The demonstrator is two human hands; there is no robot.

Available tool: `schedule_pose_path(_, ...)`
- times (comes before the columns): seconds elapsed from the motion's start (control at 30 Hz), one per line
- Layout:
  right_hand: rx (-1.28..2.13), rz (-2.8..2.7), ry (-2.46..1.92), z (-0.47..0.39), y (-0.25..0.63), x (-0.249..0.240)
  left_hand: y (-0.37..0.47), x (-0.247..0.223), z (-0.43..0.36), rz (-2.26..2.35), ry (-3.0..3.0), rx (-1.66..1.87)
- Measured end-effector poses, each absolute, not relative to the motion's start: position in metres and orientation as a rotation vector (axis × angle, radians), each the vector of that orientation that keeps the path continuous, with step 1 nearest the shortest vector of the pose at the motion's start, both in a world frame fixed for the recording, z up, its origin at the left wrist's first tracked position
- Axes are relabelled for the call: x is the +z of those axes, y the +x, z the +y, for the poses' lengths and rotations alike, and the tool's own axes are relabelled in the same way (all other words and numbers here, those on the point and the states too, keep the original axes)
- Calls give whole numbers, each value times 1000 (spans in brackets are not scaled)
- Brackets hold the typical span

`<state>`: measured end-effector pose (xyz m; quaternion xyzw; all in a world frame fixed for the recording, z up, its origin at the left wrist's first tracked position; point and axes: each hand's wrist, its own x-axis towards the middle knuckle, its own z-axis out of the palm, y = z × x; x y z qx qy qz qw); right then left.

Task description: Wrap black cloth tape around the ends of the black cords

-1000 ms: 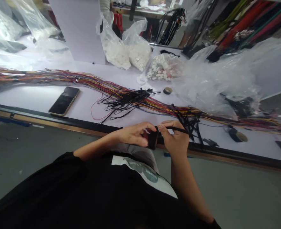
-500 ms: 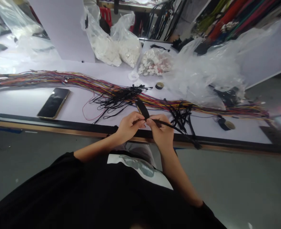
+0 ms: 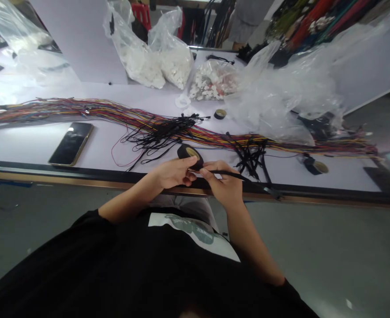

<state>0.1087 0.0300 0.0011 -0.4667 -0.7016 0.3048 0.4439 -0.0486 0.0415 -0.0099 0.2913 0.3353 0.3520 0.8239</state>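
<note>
My right hand (image 3: 225,182) is closed around a black cable (image 3: 253,180), which runs out to the right past the table's front edge. Beside it, my left hand (image 3: 173,173) has its thumb against a roll of black tape (image 3: 185,153) and its other fingers curled underneath. The roll is tilted, with its tan inner ring showing, and meets the cable end at my right fingertips. A bunch of thin black leads (image 3: 163,134) lies just beyond the hands. More short black cables (image 3: 249,157) are heaped to the right.
A long bundle of coloured wires (image 3: 115,110) crosses the table. A phone (image 3: 71,144) lies left. Two more tape rolls (image 3: 220,114) rest behind and at right. Plastic bags of white connectors (image 3: 177,66) and a crumpled clear bag (image 3: 281,99) stand at the back.
The tape roll has turned from edge-on to show its inner ring. My left hand has rotated and shifted slightly left, its thumb now along the roll. My right hand keeps its grip.
</note>
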Motion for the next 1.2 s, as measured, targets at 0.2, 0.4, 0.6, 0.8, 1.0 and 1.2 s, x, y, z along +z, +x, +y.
schedule_pose_path(0.2, 840, -1584, -1236, 30, 109, 0, -45, 0, 24, 945, 1053, 1082)
schedule_pose_path(0.4, 1119, -1317, -1257, 35, 115, -4, -53, 0, 10, 839, 1879, 1083)
schedule_pose_path(0.6, 1189, -1456, -1071, 31, 113, 2, -50, -5, 17, 1111, 1840, 1121)
schedule_pose_path(0.8, 1016, -1393, -1042, 29, 101, -7, -43, -1, 21, 1361, 2093, 1023)
schedule_pose_path(1.0, 1058, -1268, -1054, 31, 86, -10, -45, -5, 25, 1575, 2406, 1108)
schedule_pose_path(1.2, 916, -1724, -1165, 33, 98, 5, -52, -3, 31, 1436, 2173, 1204)
